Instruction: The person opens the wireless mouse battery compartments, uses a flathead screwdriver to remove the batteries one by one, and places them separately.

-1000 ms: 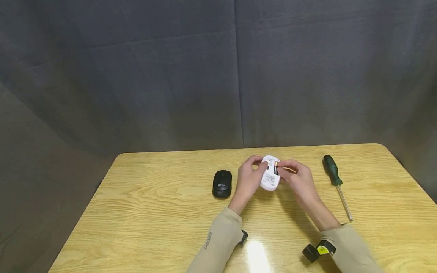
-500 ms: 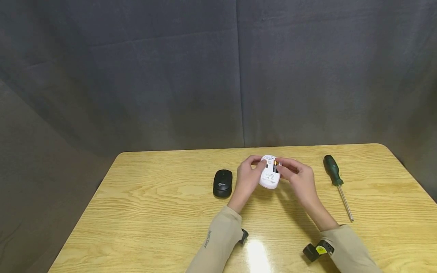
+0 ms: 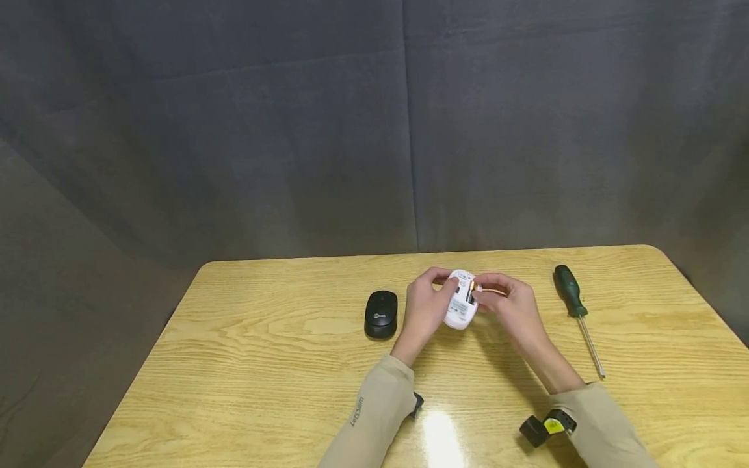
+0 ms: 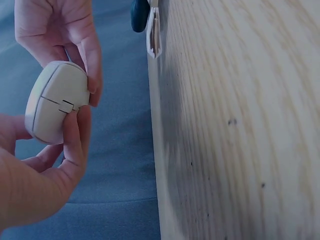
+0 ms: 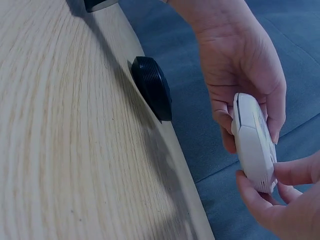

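Note:
A white computer mouse is held above the table with its underside and open battery slot facing up. My left hand grips its left edge, thumb on the underside and fingers beneath; the left wrist view shows the mouse's top shell. With thumb and forefinger, my right hand pinches at a black-and-copper battery, whose copper end tilts up from the slot. The fingertips hide part of that battery. In the right wrist view the white mouse is seen edge-on between both hands.
A black computer mouse sits on the wooden table, left of my left hand. To the right lies a screwdriver with a green handle, its blade toward the front. Dark grey cloth hangs behind the table.
The battery's copper end has tilted up toward the right fingers, and more of the dark slot shows. The white mouse has shifted slightly; the left hand keeps its grip.

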### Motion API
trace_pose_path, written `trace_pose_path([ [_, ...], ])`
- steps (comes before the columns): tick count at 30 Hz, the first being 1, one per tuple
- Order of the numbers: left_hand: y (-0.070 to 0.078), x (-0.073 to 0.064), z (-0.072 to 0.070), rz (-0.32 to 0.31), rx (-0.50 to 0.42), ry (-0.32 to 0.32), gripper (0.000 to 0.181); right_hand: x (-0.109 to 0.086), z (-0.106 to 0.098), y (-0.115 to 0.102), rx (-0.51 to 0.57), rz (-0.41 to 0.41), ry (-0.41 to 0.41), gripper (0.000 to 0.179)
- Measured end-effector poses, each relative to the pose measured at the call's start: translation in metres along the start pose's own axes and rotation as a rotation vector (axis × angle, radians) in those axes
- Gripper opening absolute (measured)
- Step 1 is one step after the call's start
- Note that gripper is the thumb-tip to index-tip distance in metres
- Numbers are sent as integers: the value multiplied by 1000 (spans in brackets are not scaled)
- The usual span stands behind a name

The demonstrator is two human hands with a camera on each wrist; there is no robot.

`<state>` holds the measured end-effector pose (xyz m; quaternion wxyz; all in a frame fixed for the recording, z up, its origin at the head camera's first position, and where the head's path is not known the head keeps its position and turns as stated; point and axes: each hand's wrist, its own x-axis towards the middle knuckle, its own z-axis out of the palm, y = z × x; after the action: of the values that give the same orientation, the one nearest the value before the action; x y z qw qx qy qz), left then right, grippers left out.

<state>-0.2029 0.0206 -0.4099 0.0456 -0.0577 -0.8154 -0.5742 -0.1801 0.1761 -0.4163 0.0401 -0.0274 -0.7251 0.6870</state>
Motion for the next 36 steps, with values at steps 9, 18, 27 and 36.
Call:
trace_pose_path([
  [9,2,2,-1,11,38,17,22,-4,7,0,-60,-48,46,23],
  [18,0,2,-3,-18,-4,12,22,-2,4,3,-73,-103,41,25],
  [27,-1,1,-3,29,45,13,21,0,2,0,-36,-25,8,28],
  [36,-1,-2,-1,59,151,21,20,-2,3,-2,16,13,13,26],
])
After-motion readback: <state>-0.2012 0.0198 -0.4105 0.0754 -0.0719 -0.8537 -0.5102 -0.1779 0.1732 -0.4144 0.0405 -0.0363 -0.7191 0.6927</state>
